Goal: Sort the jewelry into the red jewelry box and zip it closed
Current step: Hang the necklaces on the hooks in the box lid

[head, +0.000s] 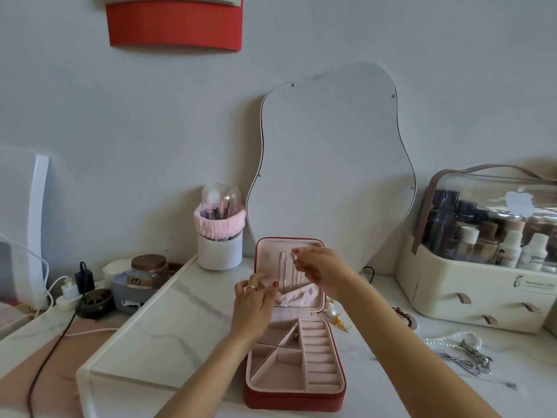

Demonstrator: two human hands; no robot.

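White wall and a marble-look vanity top point(168, 324) fill the head view, with a wavy mirror point(328, 164) leaning behind the work and a brush pot point(220, 251) to its left. Dead centre I've got the red jewelry box point(294, 396) lying open, lid point(262, 254) standing upright, pink tray of compartments facing me, a small gold bead point(296, 335) already sitting in one pocket. My left hand point(256, 303), ring on one finger, is up against the lid's lower pocket, fingers curled and apparently pinching the pink fabric there. My right hand point(322, 267) is at the lid's hooks, fingertips pinched on what looks like a thin chain necklace point(284, 276) hanging down the lining; it is too fine to be sure of the grip. I'd judge that chain weightless, limp and quick to tangle, so hold it near the clasp and let it hang straight. Off to the right wait a pearl earring point(331, 310), a red bead bracelet point(402, 315), a pearl strand point(446, 339) and silver pieces point(470, 357); the pearls look slippery, best scooped, not pinched.
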